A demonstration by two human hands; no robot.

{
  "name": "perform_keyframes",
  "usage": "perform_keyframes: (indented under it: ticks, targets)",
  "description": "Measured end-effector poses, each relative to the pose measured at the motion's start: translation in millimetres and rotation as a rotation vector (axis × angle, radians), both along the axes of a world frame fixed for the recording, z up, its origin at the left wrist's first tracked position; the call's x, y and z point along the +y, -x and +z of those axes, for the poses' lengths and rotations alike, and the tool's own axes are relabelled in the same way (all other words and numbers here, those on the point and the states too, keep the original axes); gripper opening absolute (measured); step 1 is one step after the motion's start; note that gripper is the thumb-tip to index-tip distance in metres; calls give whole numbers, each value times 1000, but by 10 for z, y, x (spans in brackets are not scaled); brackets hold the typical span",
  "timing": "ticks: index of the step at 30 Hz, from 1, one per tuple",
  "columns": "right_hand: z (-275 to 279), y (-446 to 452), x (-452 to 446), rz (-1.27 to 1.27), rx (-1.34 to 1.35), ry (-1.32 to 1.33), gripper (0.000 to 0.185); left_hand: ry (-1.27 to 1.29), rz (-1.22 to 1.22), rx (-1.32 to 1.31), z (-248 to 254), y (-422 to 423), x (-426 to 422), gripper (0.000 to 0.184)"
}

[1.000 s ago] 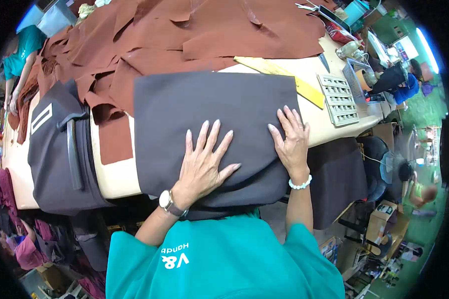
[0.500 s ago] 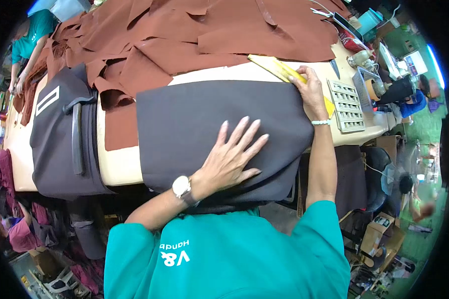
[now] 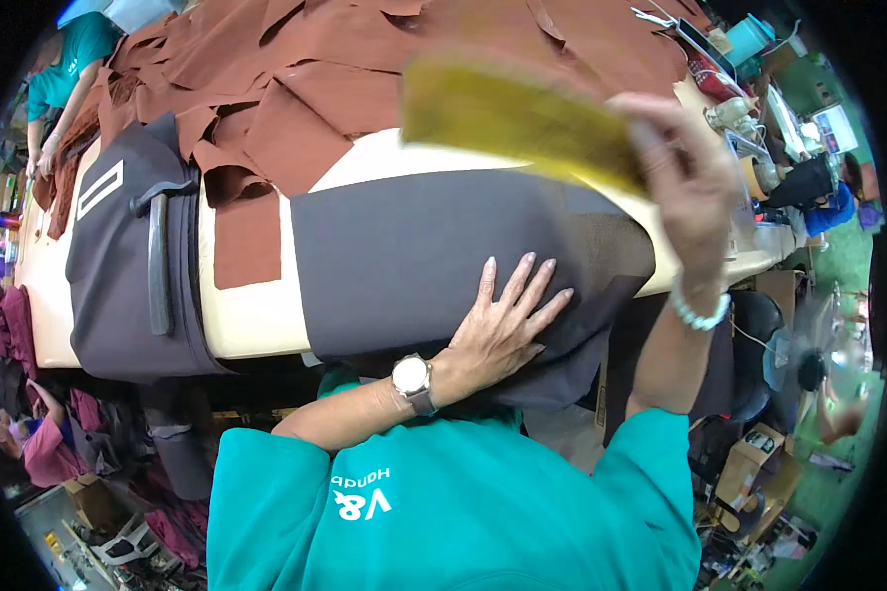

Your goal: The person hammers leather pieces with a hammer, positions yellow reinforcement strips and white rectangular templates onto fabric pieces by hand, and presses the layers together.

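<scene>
My left hand [image 3: 503,320], with a watch on the wrist, lies flat with fingers spread on a dark grey leather-like sheet [image 3: 394,251]. The sheet covers the table's front edge and hangs over it toward me. Raised above its right end, my right hand [image 3: 695,182] grips one end of a long yellow strip [image 3: 522,118]. Motion blurs both the hand and the strip, so the strip's exact kind cannot be made out. A brownish, rougher-looking patch [image 3: 611,241] shows at the sheet's right part, below the strip.
Brown leather pieces [image 3: 335,89] overlap across the table's back. A hammer [image 3: 159,261] and a white rectangular frame [image 3: 101,189] rest on folded dark material [image 3: 118,286] at left. Jars and tools crowd the right end. Another person [image 3: 74,69] stands at the far left.
My right hand has lifted the yellow strip off the table, up and to the right. My left hand has slid right with the dark sheet, whose right end now shows a brownish patch.
</scene>
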State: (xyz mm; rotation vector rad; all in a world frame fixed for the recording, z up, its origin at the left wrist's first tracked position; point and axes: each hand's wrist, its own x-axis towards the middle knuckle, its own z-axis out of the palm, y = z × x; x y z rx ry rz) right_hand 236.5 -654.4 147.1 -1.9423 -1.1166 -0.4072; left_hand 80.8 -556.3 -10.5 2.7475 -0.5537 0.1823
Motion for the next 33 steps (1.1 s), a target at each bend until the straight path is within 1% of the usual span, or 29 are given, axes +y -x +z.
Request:
perform_keyframes:
  ticks: [1,2,3,4,6,8,9,11,12,13,14,16,18,20,22,24,26,28,29,30,31,32,33]
  targets:
    - [-75,175,69,-2,26,102,11,-14,1,-10,22,9,16,75]
    - [-267,242,125,68,-64,123,13,-26,2,-22,34,9,17,73]
    - [-290,388,190,103,-159,234,19,191,29,21,-45,7,-5,69]
    - [-344,548,242,104,-283,257,23,407,56,66,-189,9,-37,65]
    - [-379,879,344,213,-181,261,27,387,74,26,-269,0,-72,60]
    - [-434,1067,432,310,-130,271,27,-83,56,-155,-270,-34,-51,56]
    - [-526,1113,468,346,-61,284,27,-318,50,-247,-269,-50,-26,54]
    - [-800,986,549,279,-105,320,23,-793,41,-425,-264,-54,23,50]
    - [-901,887,584,245,-125,339,22,-387,47,-274,-211,-4,-8,49]
    - [-950,752,567,138,-186,317,25,36,36,-159,-159,44,-38,47]
    - [-965,639,493,32,-251,296,28,-1,-4,-97,-219,-11,-28,52]
    - [-938,598,238,-114,-145,160,33,-153,-44,115,-106,25,14,62]
    - [-942,713,-57,-447,-175,154,43,-87,-8,4,-26,24,24,66]
    - [-1202,789,-376,-767,-162,-1,49,-54,6,-70,-7,5,36,70]
    - [-1468,941,-777,-905,214,-187,53,-58,-5,-97,-16,4,45,71]
    - [-1621,1158,-964,-877,587,-404,51,-62,-11,-99,17,2,51,70]
    - [-1748,1321,-990,-795,702,-372,48,-49,-23,-88,27,5,68,69]
    - [-1778,1351,-978,-624,906,-452,47,36,-52,-169,9,24,76,59]
    - [-1770,1323,-933,-551,885,-573,42,67,-69,-205,-29,32,83,56]
    - [-1769,1301,-926,-541,888,-624,40,97,-82,-241,-57,35,99,52]
    - [-1769,1281,-933,-531,892,-674,38,110,-84,-280,-69,52,105,43]
    - [-1767,1264,-940,-523,894,-723,37,108,-91,-320,-72,65,122,43]
    - [-1763,1263,-946,-532,828,-706,33,109,-98,-360,-66,74,142,42]
